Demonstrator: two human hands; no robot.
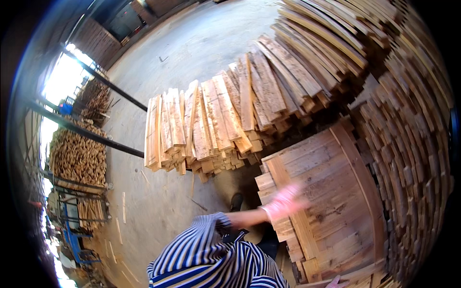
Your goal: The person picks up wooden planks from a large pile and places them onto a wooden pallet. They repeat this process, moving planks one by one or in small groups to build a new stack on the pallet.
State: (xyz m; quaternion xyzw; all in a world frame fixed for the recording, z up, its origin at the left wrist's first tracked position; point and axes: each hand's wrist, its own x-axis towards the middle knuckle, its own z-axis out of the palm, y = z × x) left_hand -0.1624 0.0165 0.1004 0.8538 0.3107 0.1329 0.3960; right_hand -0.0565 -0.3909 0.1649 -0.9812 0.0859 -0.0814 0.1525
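Note:
My left hand, in a pink glove, is smeared by motion over a wide panel of wooden boards, so I cannot tell how its fingers lie. It is close to a lighter cross slat along the panel's left side. A darker strip runs down the panel's right side. At the bottom edge, only part of my gloved right hand shows, its fingers apart, by a board across the near end of the panel. The rest of that hand is cut off.
Beyond the panel lies a long row of stacked planks. More planks are piled high on the right. Dark metal bars extend at left, with a log pile behind them. Loose sticks lie on the concrete floor.

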